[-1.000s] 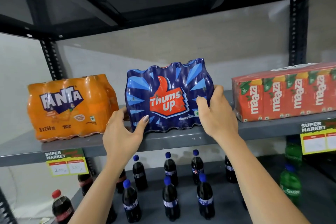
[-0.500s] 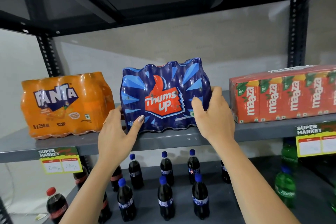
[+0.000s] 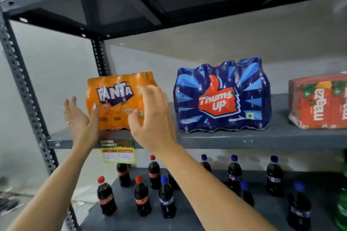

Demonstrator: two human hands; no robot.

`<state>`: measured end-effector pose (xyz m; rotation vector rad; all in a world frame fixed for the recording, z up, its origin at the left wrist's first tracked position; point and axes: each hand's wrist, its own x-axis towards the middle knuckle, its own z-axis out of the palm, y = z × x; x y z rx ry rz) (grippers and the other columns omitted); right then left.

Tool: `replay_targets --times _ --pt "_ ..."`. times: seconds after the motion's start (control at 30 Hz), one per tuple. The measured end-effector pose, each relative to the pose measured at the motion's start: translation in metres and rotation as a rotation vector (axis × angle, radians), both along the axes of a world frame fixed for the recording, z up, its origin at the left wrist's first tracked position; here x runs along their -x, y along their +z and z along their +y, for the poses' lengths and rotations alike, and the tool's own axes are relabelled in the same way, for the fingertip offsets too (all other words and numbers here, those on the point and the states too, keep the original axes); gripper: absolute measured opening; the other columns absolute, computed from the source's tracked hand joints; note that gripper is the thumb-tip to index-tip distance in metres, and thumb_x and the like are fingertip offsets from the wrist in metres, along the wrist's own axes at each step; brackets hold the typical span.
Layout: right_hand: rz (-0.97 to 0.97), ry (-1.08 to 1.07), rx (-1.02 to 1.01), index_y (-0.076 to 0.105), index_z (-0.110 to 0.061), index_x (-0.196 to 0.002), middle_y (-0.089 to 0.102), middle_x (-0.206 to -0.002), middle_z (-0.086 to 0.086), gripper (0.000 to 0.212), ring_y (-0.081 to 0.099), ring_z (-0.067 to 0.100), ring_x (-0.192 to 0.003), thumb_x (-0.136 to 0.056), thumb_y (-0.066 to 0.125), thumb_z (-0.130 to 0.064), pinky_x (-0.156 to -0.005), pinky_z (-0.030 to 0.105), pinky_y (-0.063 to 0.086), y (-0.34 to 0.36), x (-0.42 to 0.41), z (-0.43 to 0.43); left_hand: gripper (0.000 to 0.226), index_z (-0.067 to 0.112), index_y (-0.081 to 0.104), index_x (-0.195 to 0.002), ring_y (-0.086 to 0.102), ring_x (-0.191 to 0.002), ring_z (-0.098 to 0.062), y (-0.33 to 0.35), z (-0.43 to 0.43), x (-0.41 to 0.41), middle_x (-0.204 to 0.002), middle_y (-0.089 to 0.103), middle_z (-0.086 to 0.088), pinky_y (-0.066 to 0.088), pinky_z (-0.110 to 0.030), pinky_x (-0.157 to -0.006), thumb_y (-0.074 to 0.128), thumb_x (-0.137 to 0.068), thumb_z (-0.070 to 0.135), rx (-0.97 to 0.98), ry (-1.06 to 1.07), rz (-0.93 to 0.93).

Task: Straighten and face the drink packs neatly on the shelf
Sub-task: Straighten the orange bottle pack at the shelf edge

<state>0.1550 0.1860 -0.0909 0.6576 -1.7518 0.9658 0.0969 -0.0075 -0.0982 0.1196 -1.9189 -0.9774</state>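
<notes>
An orange Fanta pack [image 3: 116, 103] stands at the left end of the grey shelf [image 3: 244, 137], its label facing me. My left hand [image 3: 80, 120] is spread at the pack's lower left corner, thumb against its front. My right hand [image 3: 152, 116] hovers with fingers apart in front of the pack's right side; whether it touches is unclear. The blue Thums Up pack [image 3: 222, 97] stands upright in the middle of the shelf with its label forward, no hand on it. A red Maaza carton pack [image 3: 319, 103] sits at the right, cut off by the frame edge.
A perforated steel upright [image 3: 24, 95] rises just left of the Fanta pack. A yellow price tag [image 3: 118, 153] hangs from the shelf edge. Several cola bottles with red and blue caps [image 3: 142, 197] stand on the lower shelf. Another shelf deck sits overhead.
Both hands have let go of the Thums Up pack and moved left to the Fanta pack. The camera has swung left too.
</notes>
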Motion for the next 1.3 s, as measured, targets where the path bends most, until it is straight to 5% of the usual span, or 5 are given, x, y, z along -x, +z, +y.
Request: replay_targets --times 0.13,0.27,0.47,0.9,1.3 --pt "-0.553 -0.035 0.069 0.017 -0.019 -0.153 0.030 -0.151 0.008 0.091 0.033 0.028 -0.137 -0.083 0.062 -0.056 -0.106 0.048 0.041 -0.003 0.046 -0.013 0.067 0.023 0.032 -0.141 0.049 -0.127 -0.038 -0.008 -0.021 0.021 -0.142 0.051 -0.013 0.035 -0.053 -0.108 0.027 -0.091 0.068 -0.091 -0.110 -0.280" --pt "-0.720 0.119 0.138 0.031 -0.020 -0.150 0.042 -0.144 0.007 0.074 0.047 0.028 -0.129 -0.088 0.056 -0.051 -0.102 0.048 0.045 -0.007 0.067 -0.009 0.062 0.020 0.040 -0.135 0.054 -0.120 -0.043 -0.015 -0.014 0.022 -0.132 0.059 -0.015 0.035 -0.049 -0.102 0.021 -0.095 0.063 -0.037 0.024 -0.290" --pt "-0.693 0.092 0.170 0.039 -0.018 -0.144 0.046 -0.137 0.004 0.054 0.052 0.023 -0.120 -0.097 0.050 -0.043 -0.091 0.036 0.049 -0.005 0.067 -0.003 0.056 0.012 0.051 -0.124 0.055 -0.117 -0.040 -0.014 -0.014 0.024 -0.126 0.062 -0.015 0.038 -0.046 -0.098 0.026 -0.098 0.055 -0.028 0.059 -0.186" --pt "-0.517 -0.050 0.133 0.043 -0.019 -0.124 0.054 -0.123 0.001 0.053 0.059 0.022 -0.107 -0.083 0.048 -0.054 -0.088 0.047 0.056 -0.012 0.050 -0.009 0.055 0.014 0.060 -0.115 0.062 -0.104 -0.031 -0.021 -0.016 0.027 -0.111 0.069 -0.009 0.044 -0.046 -0.092 0.027 -0.098 0.055 -0.051 0.054 -0.034" --pt "-0.511 -0.092 0.073 0.041 -0.016 -0.129 0.051 -0.127 0.003 0.046 0.055 0.023 -0.114 -0.095 0.049 -0.045 -0.092 0.043 0.051 -0.011 0.051 -0.007 0.057 0.015 0.055 -0.126 0.062 -0.108 -0.032 -0.020 -0.015 0.021 -0.117 0.068 -0.009 0.043 -0.047 -0.094 0.024 -0.099 0.054 -0.009 0.032 -0.063"
